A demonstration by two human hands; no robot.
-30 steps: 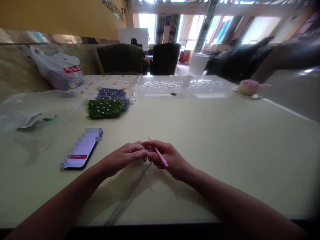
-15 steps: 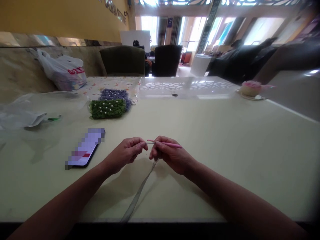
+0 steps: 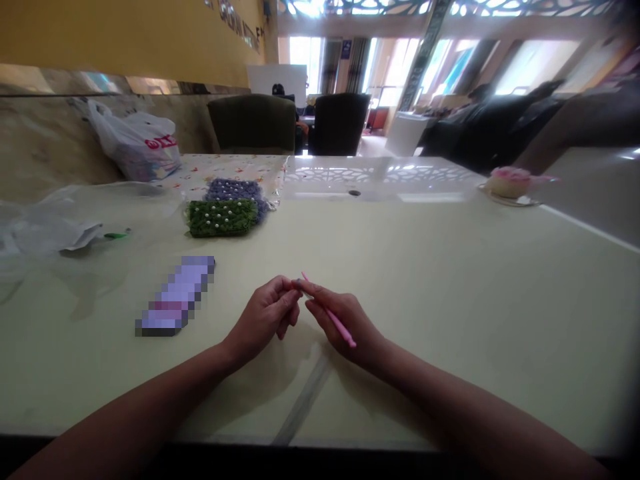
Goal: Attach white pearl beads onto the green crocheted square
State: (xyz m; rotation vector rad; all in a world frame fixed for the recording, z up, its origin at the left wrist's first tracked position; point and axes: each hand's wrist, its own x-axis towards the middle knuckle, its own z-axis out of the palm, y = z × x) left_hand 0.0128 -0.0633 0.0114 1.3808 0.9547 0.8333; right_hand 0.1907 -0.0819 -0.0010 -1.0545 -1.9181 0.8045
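Note:
My right hand is closed around a pink crochet hook, its thin end pointing up and away past the fingertips. My left hand pinches a small bit of grey yarn, and the fingertips of both hands meet there. Most of what lies between the fingers is hidden. A flat grey strand of yarn runs from below my hands across the pale table to its front edge.
A phone lies left of my hands. Behind it are a green beaded knitted piece and a purple one. Plastic bags stand along the left wall. A pink flower pot sits far right; chairs stand beyond.
My right hand has turned, so the hook now slants steeply instead of lying nearly level. Both hands have drawn together at the fingertips. The strand has shifted right and lies lower on the table.

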